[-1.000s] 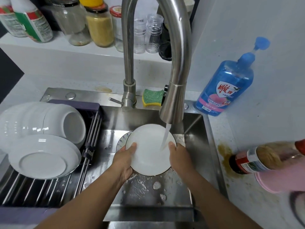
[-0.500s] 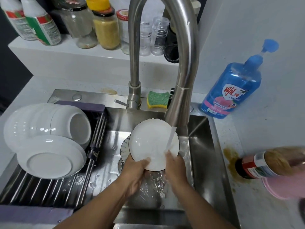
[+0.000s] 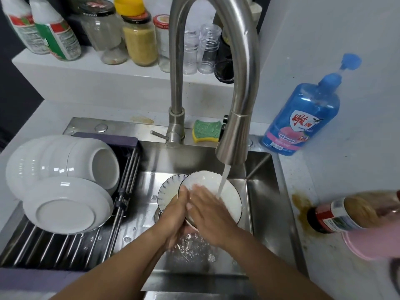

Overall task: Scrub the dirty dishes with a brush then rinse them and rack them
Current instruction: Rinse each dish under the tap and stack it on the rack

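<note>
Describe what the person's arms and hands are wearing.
Both the left hand and the right hand are bare: no gloves, and no ring or watch visible. The forearms are uncovered down to the frame's edge, with no sleeve in view.

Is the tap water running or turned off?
Running: a white stream pours from the curved steel faucet onto the white, dark-rimmed plate.

Faucet [image 3: 244, 61]: brushed metal, satin sheen noted. Sink [image 3: 266, 191]: same brushed steel, wetted, droplets seen on floor. Plate [image 3: 229, 198] under stream: white glazed ceramic, glossy, thin dark line at rim. Stacked bowls [image 3: 65, 161] on rack: white glaze, smooth, highlights reflected. Rack rods [image 3: 52, 245]: smooth shiny metal. Sponge [image 3: 206, 131]: rough green scouring face, yellow foam beneath. Detergent bottle [image 3: 303, 118]: translucent blue plastic, glossy printed label. Jars [image 3: 101, 31] on shelf: clear glass. Countertop [image 3: 357, 174]: matt white, brown-stained.
</note>
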The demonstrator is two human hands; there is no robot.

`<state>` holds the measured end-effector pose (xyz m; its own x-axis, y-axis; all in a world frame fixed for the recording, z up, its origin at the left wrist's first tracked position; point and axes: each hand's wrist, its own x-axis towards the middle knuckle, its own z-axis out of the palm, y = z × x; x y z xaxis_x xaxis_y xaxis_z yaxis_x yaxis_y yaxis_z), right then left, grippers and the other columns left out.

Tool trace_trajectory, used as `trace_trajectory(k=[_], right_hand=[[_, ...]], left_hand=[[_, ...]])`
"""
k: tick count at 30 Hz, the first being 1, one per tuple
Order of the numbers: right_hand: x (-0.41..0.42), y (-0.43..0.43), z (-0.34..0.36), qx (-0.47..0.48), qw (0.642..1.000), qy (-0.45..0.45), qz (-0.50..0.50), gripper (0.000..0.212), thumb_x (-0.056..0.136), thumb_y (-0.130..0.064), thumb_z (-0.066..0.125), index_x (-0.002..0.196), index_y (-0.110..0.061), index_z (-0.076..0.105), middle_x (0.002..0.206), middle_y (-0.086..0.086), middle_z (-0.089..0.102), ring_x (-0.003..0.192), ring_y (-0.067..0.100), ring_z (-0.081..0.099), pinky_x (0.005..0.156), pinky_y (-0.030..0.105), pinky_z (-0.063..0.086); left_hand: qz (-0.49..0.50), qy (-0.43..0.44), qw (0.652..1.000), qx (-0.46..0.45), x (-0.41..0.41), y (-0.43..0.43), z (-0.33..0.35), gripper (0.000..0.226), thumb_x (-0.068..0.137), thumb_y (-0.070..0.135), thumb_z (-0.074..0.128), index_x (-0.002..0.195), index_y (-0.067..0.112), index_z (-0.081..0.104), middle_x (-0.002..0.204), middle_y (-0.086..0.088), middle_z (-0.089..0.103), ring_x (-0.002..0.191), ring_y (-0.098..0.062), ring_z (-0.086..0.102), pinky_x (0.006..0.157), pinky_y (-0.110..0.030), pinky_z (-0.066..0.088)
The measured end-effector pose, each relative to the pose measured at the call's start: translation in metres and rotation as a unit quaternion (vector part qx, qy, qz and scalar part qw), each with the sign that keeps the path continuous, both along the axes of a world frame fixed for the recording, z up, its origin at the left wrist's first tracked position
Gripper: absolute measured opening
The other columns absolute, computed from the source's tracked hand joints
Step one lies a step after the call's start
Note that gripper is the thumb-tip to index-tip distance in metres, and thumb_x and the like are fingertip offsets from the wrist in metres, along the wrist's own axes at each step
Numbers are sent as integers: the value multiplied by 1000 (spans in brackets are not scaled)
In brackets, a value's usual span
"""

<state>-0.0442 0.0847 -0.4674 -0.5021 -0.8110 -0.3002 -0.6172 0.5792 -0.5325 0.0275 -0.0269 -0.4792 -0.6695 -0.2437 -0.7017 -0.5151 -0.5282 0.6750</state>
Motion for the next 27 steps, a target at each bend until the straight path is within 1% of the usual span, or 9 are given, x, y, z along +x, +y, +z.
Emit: trace_trajectory(k=[2, 5, 9, 14, 17, 19, 21, 24, 27], right_hand=[[6, 10, 5, -33, 996, -28, 74, 48, 110, -41, 23, 157, -34, 28, 166, -14, 21, 154, 5, 10, 125, 34, 4], [0, 42, -1, -12, 991, 41, 129, 57, 106, -55, 17, 155, -32, 36, 165, -15, 25, 153, 3, 16, 126, 32, 6], [-28, 74, -7, 75, 980, 147, 115, 88, 95, -69, -11, 152, -27, 42, 159, -10, 38, 153, 9, 20, 127, 44, 3], [-31, 43, -7, 96, 980, 167, 54, 93, 92, -66, -18, 133, -25, 55, 153, 2, 47, 152, 19, 23, 125, 51, -4], [-14, 12, 3, 74, 994, 59, 48, 60, 106, -55, 8, 153, -29, 34, 167, -2, 23, 156, 15, 8, 124, 48, -11], [0, 4, 12, 29, 995, -1, 90, 57, 107, -54, 21, 160, -34, 18, 170, -11, 7, 155, 8, -1, 125, 43, -10], [6, 13, 14, -19, 990, -20, 135, 60, 103, -62, 31, 157, -35, 26, 167, -16, 18, 154, 4, 10, 125, 34, -3], [4, 38, 5, -104, 989, 8, 104, 50, 94, -57, 55, 137, -31, 61, 145, -14, 56, 136, 0, 46, 121, 30, 28], [-3, 45, 16, -152, 988, -37, -19, 35, 87, -49, 70, 116, -29, 75, 109, -13, 75, 96, -1, 66, 88, 20, 48]], left_hand=[[8, -20, 1000, 6, -2, -9, -2, 72, 98, 73, 26, 124, 20, 67, 112, -6, 78, 103, -22, 75, 72, -36, 60], [24, -36, 999, -23, -3, -26, -4, 65, 97, 73, 29, 127, 27, 64, 111, -5, 78, 96, -27, 75, 59, -35, 58], [-11, -41, 994, -102, -5, -42, 6, 54, 99, 72, 32, 128, 35, 60, 114, -1, 75, 98, -29, 74, 60, -42, 60], [-50, -48, 995, -74, -6, -37, 8, 55, 102, 66, 30, 120, 29, 67, 105, -1, 79, 86, -19, 77, 53, -33, 57], [-69, -54, 995, -51, -5, -28, 5, 72, 95, 77, 30, 119, 24, 72, 106, -6, 79, 95, -26, 75, 61, -31, 57], [-60, -60, 996, -31, -6, -27, 2, 81, 91, 81, 31, 119, 18, 73, 107, -9, 78, 97, -27, 74, 74, -38, 57], [-34, -63, 997, -10, -5, -30, 0, 81, 93, 78, 32, 117, 12, 73, 102, -10, 79, 86, -27, 77, 73, -40, 61], [-10, -71, 997, 16, -4, -36, -2, 70, 97, 71, 35, 122, 14, 69, 95, -10, 79, 68, -23, 76, 49, -33, 58], [-5, -78, 995, 69, -7, -41, 7, 73, 96, 70, 41, 129, 9, 63, 99, -16, 78, 76, -30, 77, 56, -41, 63]])
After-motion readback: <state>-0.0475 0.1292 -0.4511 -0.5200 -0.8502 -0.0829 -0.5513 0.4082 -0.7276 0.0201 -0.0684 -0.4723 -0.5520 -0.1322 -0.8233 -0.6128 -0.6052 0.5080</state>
